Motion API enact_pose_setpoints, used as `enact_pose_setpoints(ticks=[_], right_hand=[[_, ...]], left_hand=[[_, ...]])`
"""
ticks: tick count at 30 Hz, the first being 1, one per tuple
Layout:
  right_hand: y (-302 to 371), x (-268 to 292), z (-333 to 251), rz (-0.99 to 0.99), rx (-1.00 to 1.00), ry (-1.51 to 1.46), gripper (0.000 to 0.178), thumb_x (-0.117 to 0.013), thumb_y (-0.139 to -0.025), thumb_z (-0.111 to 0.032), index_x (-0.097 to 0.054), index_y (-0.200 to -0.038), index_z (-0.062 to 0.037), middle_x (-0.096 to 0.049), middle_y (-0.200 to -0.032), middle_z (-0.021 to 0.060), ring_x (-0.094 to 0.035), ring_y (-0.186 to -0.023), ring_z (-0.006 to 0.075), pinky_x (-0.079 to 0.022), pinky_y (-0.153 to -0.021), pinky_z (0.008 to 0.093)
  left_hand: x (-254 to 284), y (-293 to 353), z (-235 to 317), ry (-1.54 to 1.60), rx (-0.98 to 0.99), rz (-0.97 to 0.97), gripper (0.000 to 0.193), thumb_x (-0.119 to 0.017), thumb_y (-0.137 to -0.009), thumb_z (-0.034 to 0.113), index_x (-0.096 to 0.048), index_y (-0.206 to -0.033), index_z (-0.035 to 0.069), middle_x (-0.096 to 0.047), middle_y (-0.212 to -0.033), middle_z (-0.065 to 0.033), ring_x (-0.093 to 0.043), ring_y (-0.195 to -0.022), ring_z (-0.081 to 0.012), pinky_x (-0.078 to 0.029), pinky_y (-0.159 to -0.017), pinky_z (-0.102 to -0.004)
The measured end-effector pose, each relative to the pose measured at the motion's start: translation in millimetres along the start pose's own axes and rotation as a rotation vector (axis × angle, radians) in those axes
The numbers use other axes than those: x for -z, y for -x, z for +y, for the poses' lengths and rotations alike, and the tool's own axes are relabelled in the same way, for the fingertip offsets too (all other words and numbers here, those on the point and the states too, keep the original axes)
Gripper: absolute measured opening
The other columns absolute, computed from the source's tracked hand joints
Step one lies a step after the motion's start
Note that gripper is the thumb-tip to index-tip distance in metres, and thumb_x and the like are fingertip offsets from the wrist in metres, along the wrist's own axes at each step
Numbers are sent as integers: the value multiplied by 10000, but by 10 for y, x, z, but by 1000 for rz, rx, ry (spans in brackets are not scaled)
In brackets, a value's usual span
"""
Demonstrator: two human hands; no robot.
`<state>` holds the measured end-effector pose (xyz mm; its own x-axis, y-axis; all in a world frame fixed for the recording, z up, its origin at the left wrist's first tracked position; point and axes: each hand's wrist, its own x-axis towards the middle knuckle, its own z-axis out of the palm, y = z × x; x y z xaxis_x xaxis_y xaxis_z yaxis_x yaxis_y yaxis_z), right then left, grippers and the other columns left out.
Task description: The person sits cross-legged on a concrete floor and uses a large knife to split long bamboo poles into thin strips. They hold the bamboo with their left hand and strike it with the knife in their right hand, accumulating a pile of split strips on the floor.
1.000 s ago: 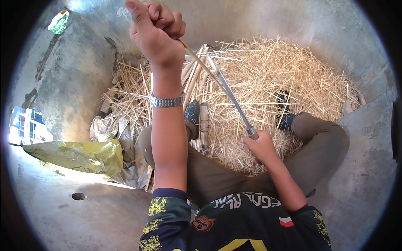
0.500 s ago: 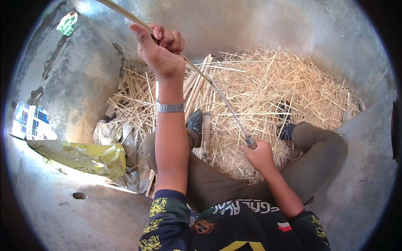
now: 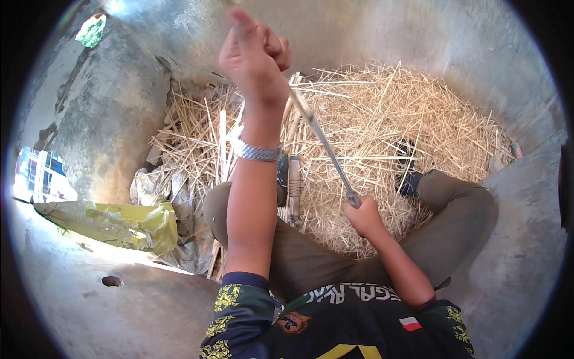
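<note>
My left hand (image 3: 256, 60), a metal-band watch on its wrist, is raised at the upper middle, its fingers closed. A pale bamboo strip (image 3: 301, 104) comes out below that fist; the rest of the strip is hidden behind the hand or out of sight. Down by my right knee, my right hand (image 3: 366, 219) is wrapped round the handle of a long, narrow knife (image 3: 333, 157). The blade slants up and left, and its upper part meets the strip. Most of the handle is covered by my fingers.
A heap of pale shavings (image 3: 382, 113) spreads in front of my crossed legs. Beside my left foot lies a cord-wrapped stick (image 3: 294, 188). Loose strips (image 3: 197, 134) lie farther left, near a yellow plastic sack (image 3: 113, 224). Grey concrete walls (image 3: 382, 36) curve around.
My left hand has moved up and to the right with the strip. The strip's long end no longer shows at the upper left. My right hand and the knife have stayed almost in place.
</note>
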<state>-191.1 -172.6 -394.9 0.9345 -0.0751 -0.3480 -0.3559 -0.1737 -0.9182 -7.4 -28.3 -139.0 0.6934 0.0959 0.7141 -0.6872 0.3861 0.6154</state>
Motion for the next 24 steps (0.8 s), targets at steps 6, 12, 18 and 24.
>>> enact_pose_setpoints(ticks=[6, 12, 18, 24], right_hand=[[92, 190, -265, -190, -164, -318, 313, -701, -857, -163, -495, -636, -78, -475, -521, -8, -420, -426, 86, -350, -417, 285], [352, 107, -619, 80, 192, -719, 222, -649, -908, -63, -474, -771, -74, -432, -527, -31, -386, -392, 74, -327, -387, 253], [-76, -61, 61, 100, 0, 67, 218, -656, -894, -78, -515, -728, -60, -431, -518, -27, -430, -486, 79, -351, -470, 263], [-51, 109, -62, -310, -262, -480, 252, -705, -858, -125, -520, -690, -87, -466, -511, -12, -397, -364, 91, -357, -366, 290]], left_hand=[[-6, 43, 41, 93, 22, -31, 575, -507, -995, 598, -343, -704, 129, -221, -554, 45, -154, -454, -76, -111, -440, -286], [48, -4, -12, 135, 12, -5, 571, -482, -1007, 593, -366, -707, 121, -234, -543, 49, -157, -444, -72, -120, -430, -279], [-128, 85, -35, 137, -7, -61, 550, -467, -1029, 548, -391, -700, 113, -264, -537, 46, -195, -438, -63, -135, -412, -272], [66, 19, 32, 174, 83, -166, 555, -429, -1043, 547, -428, -725, 92, -340, -549, 21, -267, -432, -69, -192, -409, -257]])
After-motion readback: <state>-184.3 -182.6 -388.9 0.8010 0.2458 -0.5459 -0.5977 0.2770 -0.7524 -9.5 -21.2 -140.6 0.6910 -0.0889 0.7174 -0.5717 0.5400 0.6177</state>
